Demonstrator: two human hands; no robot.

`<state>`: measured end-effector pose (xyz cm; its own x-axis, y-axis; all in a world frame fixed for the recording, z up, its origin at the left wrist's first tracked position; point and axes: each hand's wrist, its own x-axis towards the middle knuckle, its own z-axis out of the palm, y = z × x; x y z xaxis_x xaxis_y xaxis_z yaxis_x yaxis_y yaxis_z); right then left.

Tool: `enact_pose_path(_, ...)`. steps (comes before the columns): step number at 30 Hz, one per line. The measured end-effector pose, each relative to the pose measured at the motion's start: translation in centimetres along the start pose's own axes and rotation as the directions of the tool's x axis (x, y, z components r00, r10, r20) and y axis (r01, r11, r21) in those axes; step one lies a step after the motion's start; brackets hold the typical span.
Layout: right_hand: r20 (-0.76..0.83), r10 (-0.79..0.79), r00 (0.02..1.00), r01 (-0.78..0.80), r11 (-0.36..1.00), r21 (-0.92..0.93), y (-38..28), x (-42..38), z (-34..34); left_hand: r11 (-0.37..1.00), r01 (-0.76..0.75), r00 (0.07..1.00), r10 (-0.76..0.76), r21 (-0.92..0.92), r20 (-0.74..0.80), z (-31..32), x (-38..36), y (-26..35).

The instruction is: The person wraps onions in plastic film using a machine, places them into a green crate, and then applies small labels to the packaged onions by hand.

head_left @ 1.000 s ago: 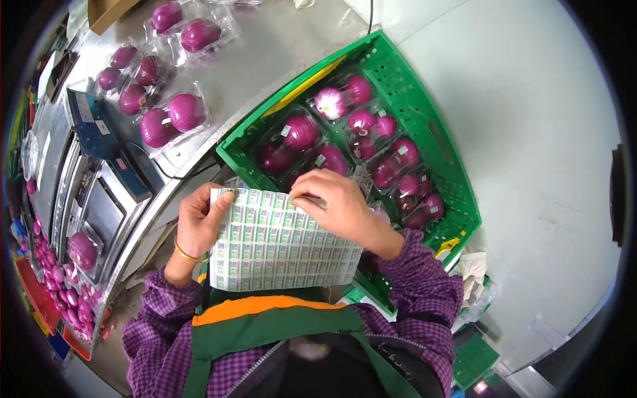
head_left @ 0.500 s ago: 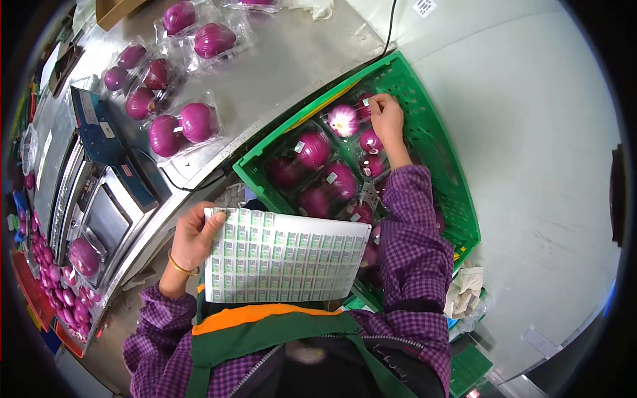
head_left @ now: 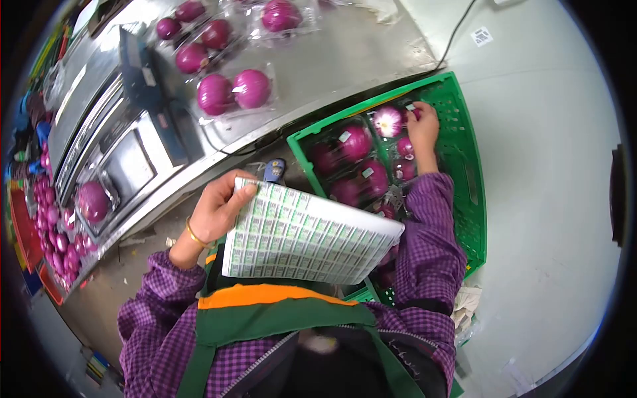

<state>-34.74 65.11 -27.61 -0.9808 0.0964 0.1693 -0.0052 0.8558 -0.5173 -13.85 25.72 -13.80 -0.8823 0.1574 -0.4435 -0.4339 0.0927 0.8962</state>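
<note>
My left hand (head_left: 220,207) grips the upper left corner of a sheet of small printed stickers (head_left: 302,232), thumb on top. The sheet tilts in front of my apron, with a blank strip along its upper edge. My right hand (head_left: 424,129) reaches into a green crate (head_left: 474,166), fingers bent together at the far end. Its fingertips touch a wrapped purple onion, beside a small white sticker (head_left: 410,107); whether they pinch anything is hidden. Near it lie a pale-streaked onion (head_left: 388,122) and a stickered onion (head_left: 355,142) in clear packs.
Several packed onions (head_left: 252,89) rest on a metal table (head_left: 358,50) at the upper left. A scale (head_left: 136,156) there carries a wrapped onion (head_left: 94,201). Loose onions fill a red crate (head_left: 23,229) at far left. A black cable (head_left: 456,40) runs past the table's corner.
The view has shifted, so the table and crate sit further right. The sheet now tilts more, its right end lower. My right hand stays at the same onion pack.
</note>
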Motion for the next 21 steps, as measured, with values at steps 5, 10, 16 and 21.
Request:
enact_pose_path(5,0.419,0.019,0.908,-0.26,0.808,0.528,-13.4,-6.3,-9.2,0.996,-0.088,0.987,0.091,0.031,-0.134,-0.1,-2.0,0.1)
enact_pose_path(10,0.619,-0.547,0.564,0.051,0.771,0.635,-23.4,-13.3,-10.0,0.983,-0.127,0.948,0.16,0.134,-0.275,1.3,-5.3,0.9)
enact_pose_path(16,0.424,-0.647,0.634,0.365,0.734,0.573,-26.4,-16.4,-7.6,0.986,-0.166,0.907,0.141,-0.03,-0.396,-0.1,-6.4,-2.2)
enact_pose_path(21,0.254,-0.617,0.744,0.387,0.709,0.589,-29.4,-16.1,-4.4,0.982,-0.13,0.921,0.069,-0.137,-0.382,-4.7,-3.5,-2.9)
